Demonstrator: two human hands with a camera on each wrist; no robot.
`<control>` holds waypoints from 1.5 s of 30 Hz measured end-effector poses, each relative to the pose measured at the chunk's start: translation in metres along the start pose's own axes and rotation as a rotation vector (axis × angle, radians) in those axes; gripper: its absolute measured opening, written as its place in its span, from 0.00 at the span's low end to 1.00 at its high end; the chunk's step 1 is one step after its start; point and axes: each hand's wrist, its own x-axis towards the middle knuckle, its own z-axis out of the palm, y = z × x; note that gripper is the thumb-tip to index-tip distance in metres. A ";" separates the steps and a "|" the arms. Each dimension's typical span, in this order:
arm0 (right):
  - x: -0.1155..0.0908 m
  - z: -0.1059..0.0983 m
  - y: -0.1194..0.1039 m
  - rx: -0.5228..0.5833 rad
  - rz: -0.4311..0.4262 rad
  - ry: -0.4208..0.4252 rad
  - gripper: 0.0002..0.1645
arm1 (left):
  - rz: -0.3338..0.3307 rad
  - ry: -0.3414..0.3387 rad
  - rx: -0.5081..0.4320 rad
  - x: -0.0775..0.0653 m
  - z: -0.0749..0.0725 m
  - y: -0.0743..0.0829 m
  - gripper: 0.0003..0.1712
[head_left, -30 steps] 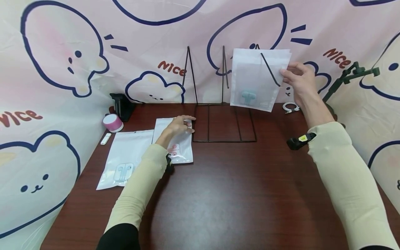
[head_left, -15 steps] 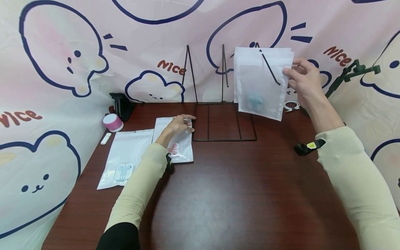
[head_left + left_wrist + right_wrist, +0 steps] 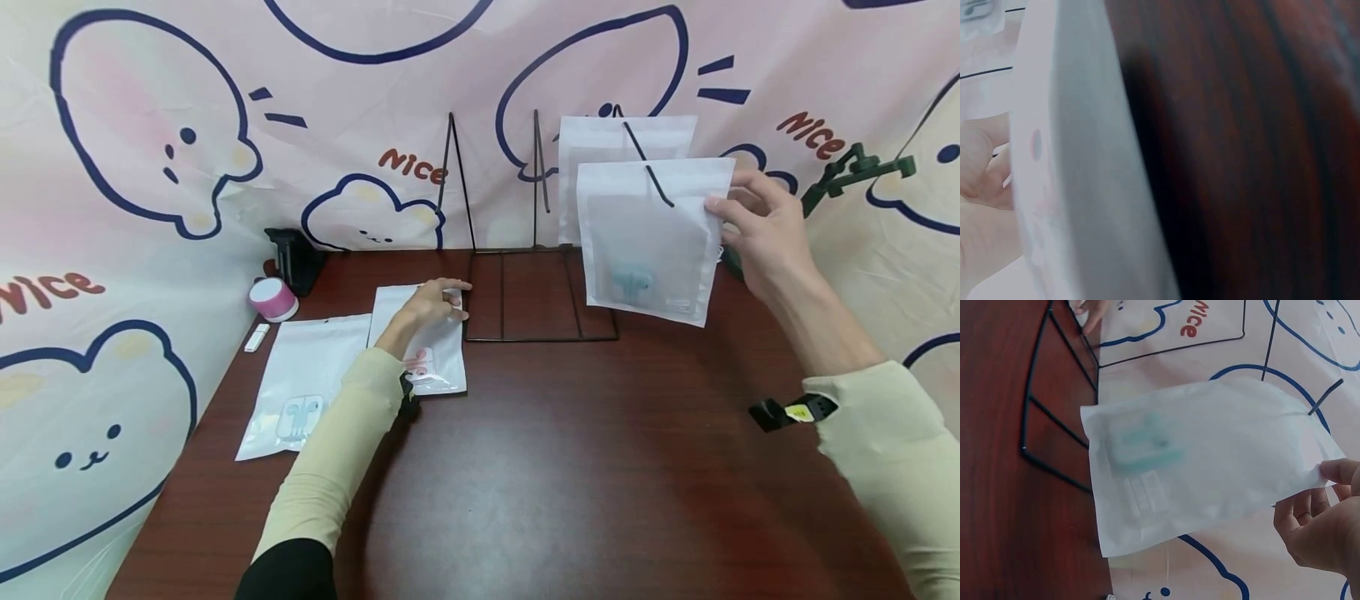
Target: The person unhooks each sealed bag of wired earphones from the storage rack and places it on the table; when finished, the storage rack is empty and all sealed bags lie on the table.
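My right hand (image 3: 765, 233) pinches the right edge of a white zip pouch (image 3: 652, 242) between thumb and fingers. A teal item shows faintly through it, near the bottom. The front end of the black rack's right hook (image 3: 660, 187) passes through the pouch near its top. Farther back on that hook hangs another white pouch (image 3: 600, 137), partly covered. My left hand (image 3: 427, 308) lies over a white pouch with pink earphones (image 3: 442, 358), its fingertips at the left side of the black wire rack (image 3: 540, 341). In the left wrist view a blurred white pouch (image 3: 1091, 156) fills the middle.
Left of that hand lies a white pouch with pale blue earphones (image 3: 322, 358). A pink and white round tub (image 3: 272, 298), a small white stick (image 3: 256, 337) and a black stand (image 3: 296, 260) are at the back left. A green clamp arm (image 3: 855, 171) stands at the right.
My right hand has drawn the front pouch forward along the hook, towards its tip and to the right, apart from the pouch behind. The left hand stays in place.
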 end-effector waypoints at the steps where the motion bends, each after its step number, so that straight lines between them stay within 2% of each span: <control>1: -0.003 -0.002 0.001 -0.001 -0.001 -0.002 0.22 | -0.003 0.002 -0.006 0.000 0.000 0.000 0.37; 10: -0.027 -0.016 0.003 0.041 -0.021 -0.033 0.20 | -0.013 0.001 -0.017 0.000 0.000 0.001 0.36; 17: -0.044 -0.019 0.001 0.100 -0.078 -0.040 0.16 | -0.002 0.000 -0.003 0.002 -0.001 0.002 0.36; 28: -0.061 -0.024 -0.012 0.111 -0.106 -0.082 0.19 | -0.018 0.000 -0.007 0.002 -0.002 0.002 0.36; 37: -0.072 -0.039 -0.014 0.059 -0.144 -0.074 0.20 | -0.012 -0.010 -0.018 0.002 -0.004 0.003 0.36; 40: -0.076 -0.049 -0.010 0.009 -0.125 -0.079 0.19 | -0.016 -0.009 -0.018 0.002 -0.004 0.003 0.36; 45: -0.080 -0.067 0.003 -0.125 -0.035 -0.078 0.19 | -0.022 -0.005 -0.016 0.002 -0.003 0.002 0.36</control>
